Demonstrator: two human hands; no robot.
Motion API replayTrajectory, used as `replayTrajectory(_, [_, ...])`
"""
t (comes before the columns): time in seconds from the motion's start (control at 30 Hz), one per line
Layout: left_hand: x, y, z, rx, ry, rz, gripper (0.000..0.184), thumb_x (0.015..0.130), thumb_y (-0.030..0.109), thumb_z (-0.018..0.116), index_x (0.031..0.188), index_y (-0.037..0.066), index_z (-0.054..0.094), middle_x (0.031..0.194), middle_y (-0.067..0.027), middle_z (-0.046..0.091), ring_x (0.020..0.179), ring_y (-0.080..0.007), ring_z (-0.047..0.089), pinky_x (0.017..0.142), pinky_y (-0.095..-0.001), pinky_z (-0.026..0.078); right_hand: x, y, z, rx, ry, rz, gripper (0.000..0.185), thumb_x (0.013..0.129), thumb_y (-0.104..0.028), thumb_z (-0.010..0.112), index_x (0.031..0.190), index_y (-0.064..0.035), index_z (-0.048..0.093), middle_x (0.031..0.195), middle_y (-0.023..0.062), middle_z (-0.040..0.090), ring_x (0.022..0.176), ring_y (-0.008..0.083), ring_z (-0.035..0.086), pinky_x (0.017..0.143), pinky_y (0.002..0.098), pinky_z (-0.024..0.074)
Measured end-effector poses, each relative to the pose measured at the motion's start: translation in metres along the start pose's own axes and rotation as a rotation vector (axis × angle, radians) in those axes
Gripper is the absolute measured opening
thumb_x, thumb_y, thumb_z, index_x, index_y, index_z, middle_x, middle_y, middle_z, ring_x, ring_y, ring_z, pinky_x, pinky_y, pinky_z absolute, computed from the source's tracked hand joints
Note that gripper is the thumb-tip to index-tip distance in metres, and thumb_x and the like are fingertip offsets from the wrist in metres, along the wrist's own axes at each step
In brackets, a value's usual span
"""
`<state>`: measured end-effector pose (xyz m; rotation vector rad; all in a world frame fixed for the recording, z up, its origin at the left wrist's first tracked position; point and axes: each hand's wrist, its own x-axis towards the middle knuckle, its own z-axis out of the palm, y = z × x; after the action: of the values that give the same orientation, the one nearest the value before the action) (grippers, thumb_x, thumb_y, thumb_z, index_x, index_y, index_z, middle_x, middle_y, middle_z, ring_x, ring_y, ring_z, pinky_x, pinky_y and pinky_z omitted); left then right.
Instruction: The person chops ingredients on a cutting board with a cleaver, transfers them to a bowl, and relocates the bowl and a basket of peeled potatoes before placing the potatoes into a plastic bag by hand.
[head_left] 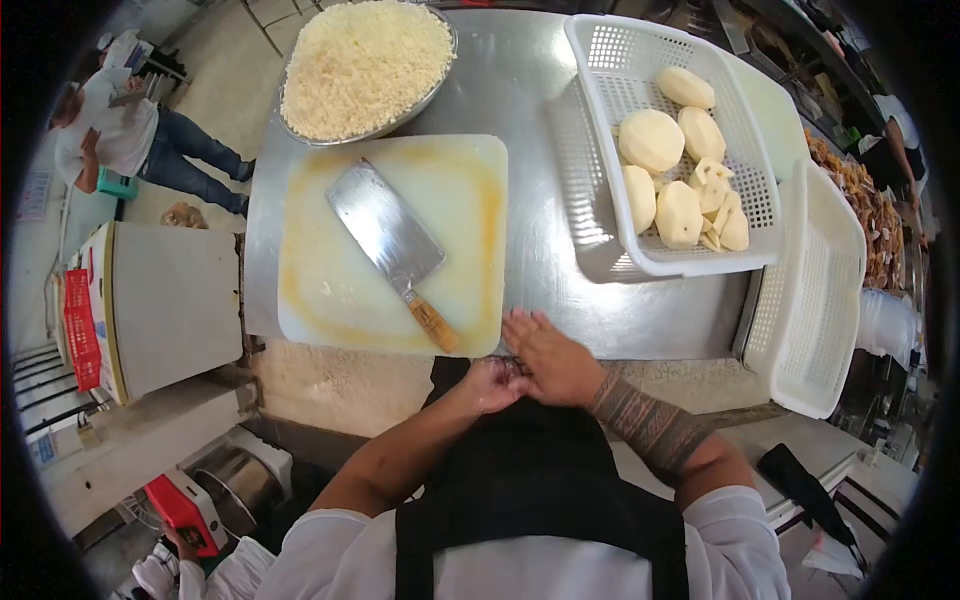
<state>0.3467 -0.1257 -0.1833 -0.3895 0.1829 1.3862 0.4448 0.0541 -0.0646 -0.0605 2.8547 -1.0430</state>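
My left hand is by the front edge of the steel table, its fingers curled and partly hidden against the other hand. My right hand lies over it with fingers stretched out, just right of the cutting board's near corner. On the white cutting board rests a cleaver, its wooden handle pointing toward me. Neither hand touches the cleaver. Behind the board stands a metal bowl heaped with pale shredded food. Peeled potatoes, some cut into pieces, lie in a white perforated basket on the right.
An empty white basket stands beyond the table's right edge. A person in a white shirt is at the far left, another person's arm at the far right. Below left is a red-and-white machine.
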Motion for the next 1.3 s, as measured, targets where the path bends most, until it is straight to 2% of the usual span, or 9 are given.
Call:
replayTrajectory(0.07, [-0.001,-0.003,0.027,-0.024,0.244,0.018,0.066,0.107,0.051,0.036,0.136,-0.004,0.056,0.134,-0.0247,0.064,0.128,-0.0376,0.061,0.119,-0.0525,0.041,-0.02,-0.018,0.012,0.019,0.012,-0.016,0.084,0.098,-0.048,0.063,0.154,0.0079,0.036,0.161,0.0281,0.036,0.153,0.0412,0.032,0.128,0.0529,0.0214])
replayTrajectory(0.27, [-0.007,-0.01,0.018,0.294,0.275,0.077,0.053,0.107,0.032,0.039,0.134,-0.011,0.055,0.136,-0.0288,0.061,0.126,-0.0387,0.063,0.113,-0.053,0.048,-0.047,-0.044,0.007,0.341,-0.015,-0.042,0.054,0.098,-0.035,0.067,0.138,0.0017,0.057,0.142,0.0219,0.059,0.138,0.0405,0.052,0.118,0.0496,0.0389])
replayTrajectory(0.3, [-0.007,-0.006,0.009,0.127,0.153,0.079,0.047,0.105,0.025,0.043,0.129,-0.012,0.058,0.131,-0.0294,0.064,0.124,-0.0395,0.065,0.11,-0.0536,0.051,-0.05,-0.047,-0.002,0.445,-0.062,-0.017,0.048,0.099,-0.032,0.067,0.134,0.0006,0.061,0.137,0.0204,0.063,0.135,0.0401,0.054,0.116,0.0485,0.0409])
replayTrajectory(0.4, [-0.012,-0.001,0.006,0.207,0.243,0.119,0.045,0.104,0.023,0.046,0.129,-0.012,0.059,0.129,-0.0277,0.066,0.122,-0.0398,0.065,0.108,-0.0539,0.053,-0.057,-0.043,-0.024,0.349,0.18,0.093,0.04,0.096,-0.028,0.07,0.125,-0.001,0.065,0.126,0.0155,0.069,0.128,0.0388,0.059,0.109,0.0478,0.0464])
replayTrajectory(0.53, [-0.036,0.013,-0.007,0.14,0.125,-0.017,0.044,0.103,0.021,0.048,0.128,-0.013,0.059,0.127,-0.0266,0.067,0.12,-0.0402,0.066,0.106,-0.0533,0.055,-0.023,-0.036,-0.068,-0.295,0.194,0.142,0.049,0.092,-0.022,0.074,0.134,0.0003,0.062,0.145,0.0193,0.06,0.139,0.0383,0.053,0.116,0.0454,0.0418])
replayTrajectory(0.67, [-0.078,0.028,-0.01,0.184,0.211,-0.055,0.046,0.102,0.025,0.053,0.125,-0.014,0.062,0.119,-0.027,0.07,0.115,-0.0409,0.069,0.103,-0.051,0.057,0.028,-0.043,-0.073,0.287,0.329,0.132,0.059,0.094,-0.028,0.072,0.143,0.0004,0.055,0.153,0.0245,0.051,0.145,0.0396,0.047,0.117,0.0443,0.0409])
replayTrajectory(0.83, [-0.147,0.06,-0.014,0.186,0.293,0.131,0.046,0.102,0.025,0.052,0.125,-0.014,0.061,0.118,-0.0269,0.07,0.113,-0.0408,0.069,0.102,-0.0515,0.057,0.121,-0.098,-0.048,0.057,0.297,-0.069,0.063,0.092,-0.019,0.069,0.148,0.0012,0.047,0.129,0.0242,0.06,0.121,0.0418,0.059,0.106,0.048,0.0483])
replayTrajectory(1.03, [-0.213,0.087,-0.021,0.136,0.409,0.308,0.048,0.103,0.026,0.05,0.13,-0.013,0.057,0.124,-0.0273,0.067,0.117,-0.0416,0.066,0.106,-0.0523,0.054,0.166,-0.093,-0.014,-0.098,0.076,0.447,0.072,0.087,-0.011,0.067,0.153,-0.0021,0.04,0.131,0.0276,0.06,0.113,0.0434,0.064,0.096,0.0498,0.0533])
replayTrajectory(1.3, [-0.239,0.118,-0.028,0.198,0.473,0.23,0.044,0.104,0.021,0.045,0.124,-0.014,0.06,0.119,-0.0283,0.069,0.113,-0.0433,0.068,0.101,-0.0542,0.057,0.148,-0.059,-0.086,-0.258,0.117,0.518,0.063,0.093,-0.021,0.059,0.154,-0.0145,0.045,0.096,0.023,0.073,0.086,0.0426,0.071,0.077,0.0528,0.0569])
